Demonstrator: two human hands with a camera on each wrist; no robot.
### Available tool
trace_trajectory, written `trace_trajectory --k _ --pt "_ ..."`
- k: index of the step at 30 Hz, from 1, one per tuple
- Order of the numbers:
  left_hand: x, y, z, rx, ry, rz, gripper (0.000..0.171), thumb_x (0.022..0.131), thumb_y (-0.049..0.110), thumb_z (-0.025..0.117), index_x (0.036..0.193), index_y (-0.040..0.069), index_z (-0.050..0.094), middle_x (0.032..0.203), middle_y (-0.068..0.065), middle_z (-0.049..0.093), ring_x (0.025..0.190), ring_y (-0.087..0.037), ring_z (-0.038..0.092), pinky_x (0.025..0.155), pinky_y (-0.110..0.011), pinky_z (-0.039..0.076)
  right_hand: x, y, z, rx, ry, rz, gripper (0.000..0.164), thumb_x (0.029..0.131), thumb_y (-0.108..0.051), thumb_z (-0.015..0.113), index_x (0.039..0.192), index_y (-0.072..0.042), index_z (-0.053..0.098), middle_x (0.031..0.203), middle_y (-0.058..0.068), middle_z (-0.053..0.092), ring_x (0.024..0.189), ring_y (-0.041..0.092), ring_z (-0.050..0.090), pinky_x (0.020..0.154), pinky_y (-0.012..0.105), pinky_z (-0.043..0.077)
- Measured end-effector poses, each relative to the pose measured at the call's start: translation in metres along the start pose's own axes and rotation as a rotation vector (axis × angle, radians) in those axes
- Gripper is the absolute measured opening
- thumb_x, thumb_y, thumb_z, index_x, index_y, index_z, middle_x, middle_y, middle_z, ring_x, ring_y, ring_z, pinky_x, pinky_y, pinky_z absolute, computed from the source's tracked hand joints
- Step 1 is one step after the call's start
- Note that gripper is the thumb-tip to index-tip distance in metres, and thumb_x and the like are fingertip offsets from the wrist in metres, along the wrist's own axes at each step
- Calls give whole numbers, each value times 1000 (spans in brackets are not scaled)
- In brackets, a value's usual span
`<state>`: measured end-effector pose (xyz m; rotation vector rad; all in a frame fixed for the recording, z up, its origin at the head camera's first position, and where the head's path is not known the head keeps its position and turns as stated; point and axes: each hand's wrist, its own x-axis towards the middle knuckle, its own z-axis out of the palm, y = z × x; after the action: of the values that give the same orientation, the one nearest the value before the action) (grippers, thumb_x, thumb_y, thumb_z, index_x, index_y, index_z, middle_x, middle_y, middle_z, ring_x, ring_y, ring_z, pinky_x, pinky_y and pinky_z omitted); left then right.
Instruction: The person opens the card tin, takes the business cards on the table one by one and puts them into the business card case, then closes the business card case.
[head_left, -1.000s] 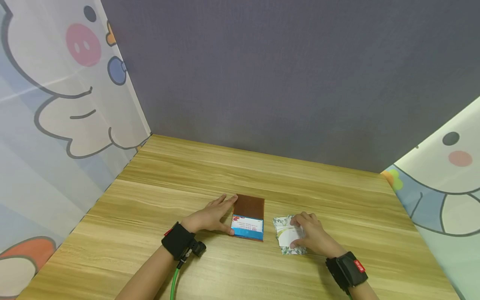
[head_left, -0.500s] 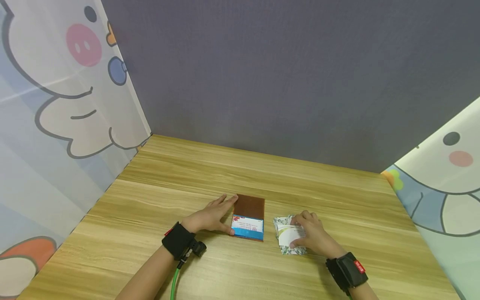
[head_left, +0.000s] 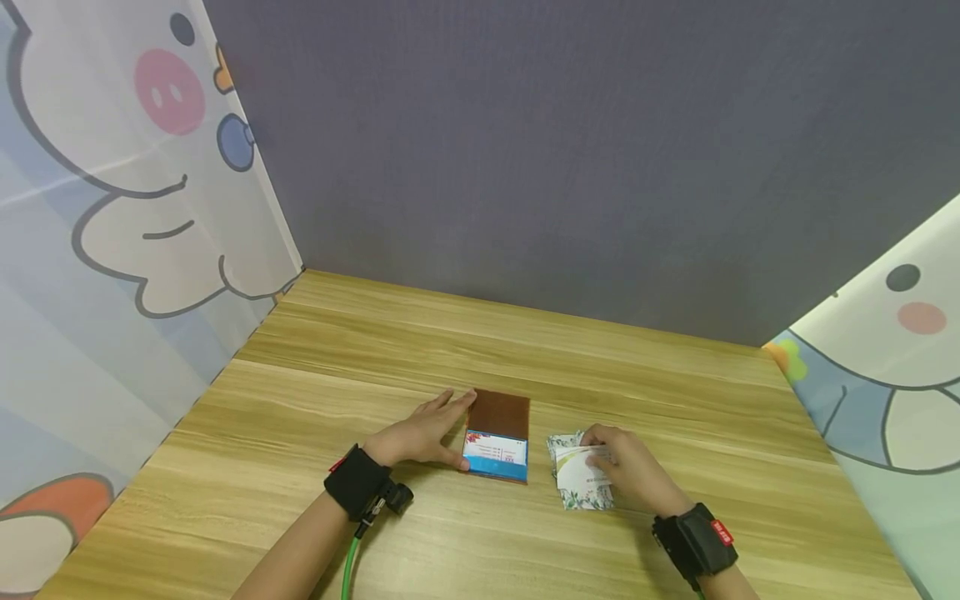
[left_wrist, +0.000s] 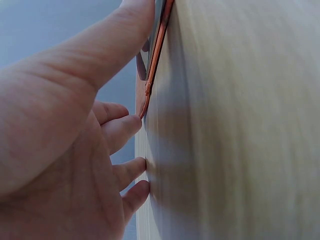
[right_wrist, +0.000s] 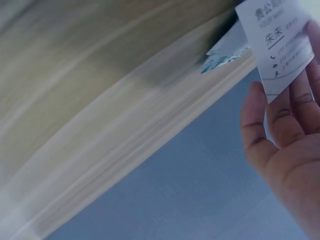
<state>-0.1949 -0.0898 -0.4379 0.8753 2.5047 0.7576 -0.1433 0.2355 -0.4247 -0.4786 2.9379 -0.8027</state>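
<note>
My left hand (head_left: 420, 432) lies spread at the left side of an opened brown card holder (head_left: 501, 410), thumb on its near corner and a fingertip at its far corner. In the left wrist view the holder shows as a thin brown edge (left_wrist: 156, 55) by the thumb. A white printed card (head_left: 495, 447) sits in its blue-edged pocket. My right hand (head_left: 633, 471) pinches a white business card (head_left: 576, 473) between thumb and fingers. In the right wrist view this card (right_wrist: 280, 47) stands tilted, with printed text facing the camera. Beneath it are leaf-patterned cards (head_left: 588, 499).
The wood-grain table (head_left: 420, 350) runs back to a dark grey panel (head_left: 525, 167). Cartoon-printed sheets (head_left: 150, 217) stand at both sides. Both wrists wear black straps, and a green cable (head_left: 348, 567) trails from the left one.
The right hand's thumb has moved up onto the top business card, and the card's near edge has come away from the leaf-patterned cards. The left hand and the card holder have stayed put.
</note>
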Motion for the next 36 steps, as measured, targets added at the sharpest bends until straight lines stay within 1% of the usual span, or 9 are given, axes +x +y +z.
trace_trajectory --k 3,7,13,18,21,28,32,36 --pt "0 0 0 2 2 -1 101 75 43 71 148 11 10 153 -8 16 141 -34 2 110 -57 11 0 -1 -2 5 16 -38 20 81 4 62 92 -13 61 95 2 65 88 18 63 70 26 51" --pt "-1 0 0 3 1 3 101 75 42 71 148 10 9 153 -9 16 141 -34 2 110 -57 11 1 -4 -4 7 29 -70 21 82 7 59 92 -11 62 92 2 65 84 17 63 68 23 51" --pt "-1 0 0 4 0 5 101 76 43 71 148 10 10 153 -8 17 141 -34 2 110 -57 11 5 -8 -3 7 61 -61 23 84 9 56 93 -11 63 89 2 65 81 15 62 64 21 50" --pt "0 -1 1 1 -4 1 101 75 43 71 148 11 9 154 -7 14 141 -34 1 110 -58 11 7 -11 -2 19 103 -58 22 85 9 55 94 -10 63 87 0 64 79 14 61 65 22 49" --pt "0 0 1 12 -2 3 101 75 43 71 148 11 9 154 -7 13 141 -34 1 110 -57 11 9 -13 -1 15 137 -73 22 84 9 56 93 -10 63 85 0 63 78 13 61 65 23 49" --pt "0 1 0 15 -2 5 101 75 42 71 148 10 10 154 -7 13 141 -34 2 110 -58 12 17 -20 2 23 179 -63 21 84 8 57 93 -10 64 84 0 64 77 13 61 64 24 49" --pt "0 2 -1 16 -8 0 101 76 43 71 148 10 9 154 -6 12 141 -34 1 110 -58 12 22 -26 4 19 206 -90 20 83 8 58 92 -8 64 84 2 65 77 14 61 64 25 49" --pt "0 1 -1 17 -14 -6 101 76 43 70 148 10 8 154 -6 12 141 -34 0 110 -58 11 26 -33 5 24 208 -108 19 83 8 59 93 -7 64 86 3 65 79 15 62 65 27 49"
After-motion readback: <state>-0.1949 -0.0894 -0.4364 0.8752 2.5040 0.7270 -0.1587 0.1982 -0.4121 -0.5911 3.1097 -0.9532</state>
